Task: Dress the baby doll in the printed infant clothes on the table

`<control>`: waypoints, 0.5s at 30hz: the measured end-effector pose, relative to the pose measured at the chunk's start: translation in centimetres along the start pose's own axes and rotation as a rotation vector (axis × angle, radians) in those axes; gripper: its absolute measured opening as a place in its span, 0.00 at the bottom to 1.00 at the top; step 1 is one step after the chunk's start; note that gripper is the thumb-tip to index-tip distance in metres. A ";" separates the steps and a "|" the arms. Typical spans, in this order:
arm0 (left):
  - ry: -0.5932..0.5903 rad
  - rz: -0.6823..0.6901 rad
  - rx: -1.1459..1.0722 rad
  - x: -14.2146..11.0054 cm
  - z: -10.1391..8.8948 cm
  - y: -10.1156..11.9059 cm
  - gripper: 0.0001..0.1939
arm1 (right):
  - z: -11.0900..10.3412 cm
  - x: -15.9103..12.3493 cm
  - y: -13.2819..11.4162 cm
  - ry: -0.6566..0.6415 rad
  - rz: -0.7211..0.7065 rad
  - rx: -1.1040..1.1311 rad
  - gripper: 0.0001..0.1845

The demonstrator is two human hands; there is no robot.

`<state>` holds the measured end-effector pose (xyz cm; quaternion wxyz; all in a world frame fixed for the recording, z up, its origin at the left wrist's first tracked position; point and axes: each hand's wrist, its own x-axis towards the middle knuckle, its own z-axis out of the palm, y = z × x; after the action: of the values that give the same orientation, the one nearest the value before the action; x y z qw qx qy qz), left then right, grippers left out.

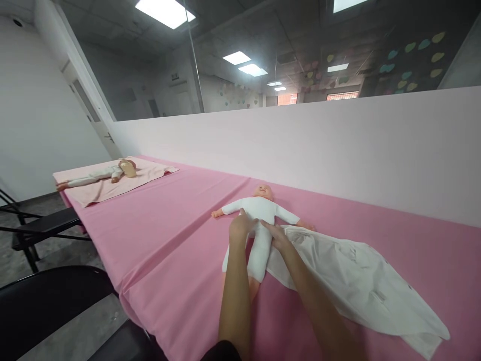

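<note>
A baby doll with a white cloth body lies face up on the pink cloth, its arms spread and its legs towards me. My left hand rests on the doll's hip, thumb and fingers apart. On the other side of the doll's waist lies my right hand, fingers stretched towards the belly. Both hands touch the doll's middle; neither visibly grips it, though some fingers are hidden. Close by my right forearm, a white baby garment is spread beside the doll, its upper edge under the doll's hand.
Pink cloth covers the long table. At its far left end, another doll in white lies on a pale pink blanket. A white wall with glass above borders the back. Black chairs stand along the left side.
</note>
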<state>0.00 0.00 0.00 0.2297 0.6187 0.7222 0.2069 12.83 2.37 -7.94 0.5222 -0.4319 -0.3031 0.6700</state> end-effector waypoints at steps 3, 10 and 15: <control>-0.049 -0.071 0.076 -0.6 -0.9 0.9 0.44 | -0.2 0.6 0.5 0.069 -0.035 0.030 0.23; 0.178 0.040 0.087 -3.1 -3.2 3.7 0.38 | 0.0 0.5 -0.1 0.013 -0.146 0.108 0.26; 0.314 0.120 0.020 -5.0 -4.6 4.2 0.37 | 0.7 -1.5 -3.6 -0.082 -0.270 0.122 0.28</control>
<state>1.26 -4.35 6.52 0.0953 0.6232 0.7129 0.3071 13.84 1.95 -4.17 0.6199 -0.3271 -0.3381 0.6280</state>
